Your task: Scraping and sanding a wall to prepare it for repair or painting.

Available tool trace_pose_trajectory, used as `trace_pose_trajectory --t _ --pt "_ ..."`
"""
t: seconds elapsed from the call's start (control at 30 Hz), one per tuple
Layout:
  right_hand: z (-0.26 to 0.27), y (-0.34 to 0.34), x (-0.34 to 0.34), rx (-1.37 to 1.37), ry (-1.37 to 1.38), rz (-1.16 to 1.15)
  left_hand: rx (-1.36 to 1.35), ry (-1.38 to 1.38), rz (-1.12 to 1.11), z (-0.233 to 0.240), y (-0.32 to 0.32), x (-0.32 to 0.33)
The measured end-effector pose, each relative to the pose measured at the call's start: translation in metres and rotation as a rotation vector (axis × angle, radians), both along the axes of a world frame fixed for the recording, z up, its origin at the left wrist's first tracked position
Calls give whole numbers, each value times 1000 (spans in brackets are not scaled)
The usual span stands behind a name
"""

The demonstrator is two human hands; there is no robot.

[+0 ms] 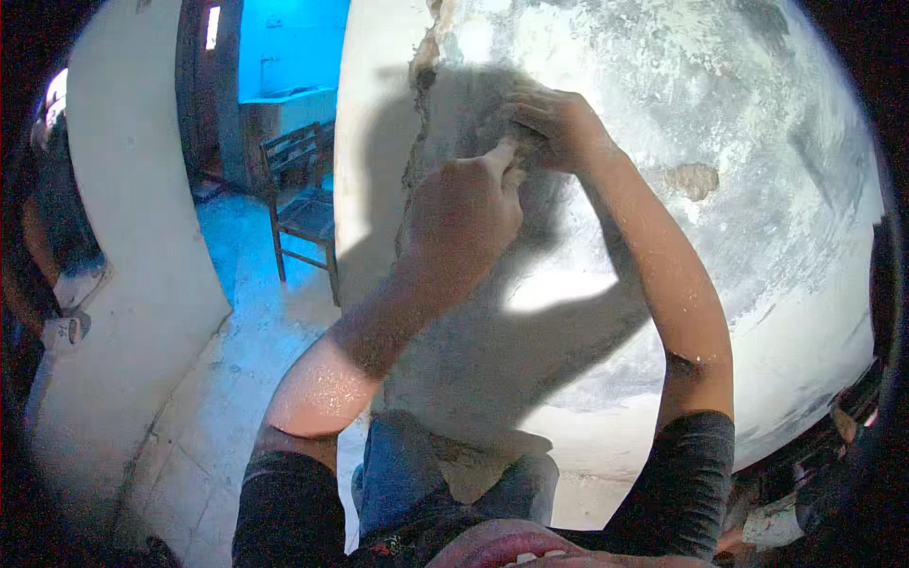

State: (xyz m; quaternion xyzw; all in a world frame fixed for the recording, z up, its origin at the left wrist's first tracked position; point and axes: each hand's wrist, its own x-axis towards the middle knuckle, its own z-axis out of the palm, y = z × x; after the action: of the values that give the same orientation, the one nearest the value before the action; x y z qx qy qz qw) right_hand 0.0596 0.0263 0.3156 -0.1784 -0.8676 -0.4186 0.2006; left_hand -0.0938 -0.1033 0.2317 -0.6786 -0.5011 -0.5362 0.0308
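Both hands are up against a wall [611,78] with worn, patchy paint and grey plaster. My left hand [469,206] is curled, with its thumb and forefinger side towards the wall. Beside it, my right hand [564,128] lies bent over the same spot, fingers pointing left. The two hands meet around a shaded patch, and whatever may be between the fingers is too dark and blurred to make out. Close to the left of them runs a rough, broken strip of plaster [425,67] along the wall's edge. A chipped brown hole [692,181] is to the right of my right forearm.
On the left, past the wall's edge, a wooden chair [305,213] stands on a tiled floor [248,312] in bluish light. A pale wall [135,213] rises farther left, and a dark doorway [209,99] is behind. Dark, unclear things lie at the lower right.
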Motion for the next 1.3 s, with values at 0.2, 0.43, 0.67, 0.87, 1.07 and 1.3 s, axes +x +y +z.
trace_pose_trajectory --t 0.2,0.43,0.67,0.87,1.07,1.3 --pt "2 20 7 67 -24 -37 78 -55 -36 -1 2 7" --pt "-2 32 5 140 -96 101 11 -63 36 2 -2 9" --pt "5 46 8 139 -72 252 71 -84 59 -4 14 12" --pt "12 25 0 237 -186 116 80 -46 39 -6 22 7" --pt "19 36 1 294 -256 53 28 -31 44 1 26 9" --pt "21 30 -5 334 -334 -43 31 5 43 3 35 8"
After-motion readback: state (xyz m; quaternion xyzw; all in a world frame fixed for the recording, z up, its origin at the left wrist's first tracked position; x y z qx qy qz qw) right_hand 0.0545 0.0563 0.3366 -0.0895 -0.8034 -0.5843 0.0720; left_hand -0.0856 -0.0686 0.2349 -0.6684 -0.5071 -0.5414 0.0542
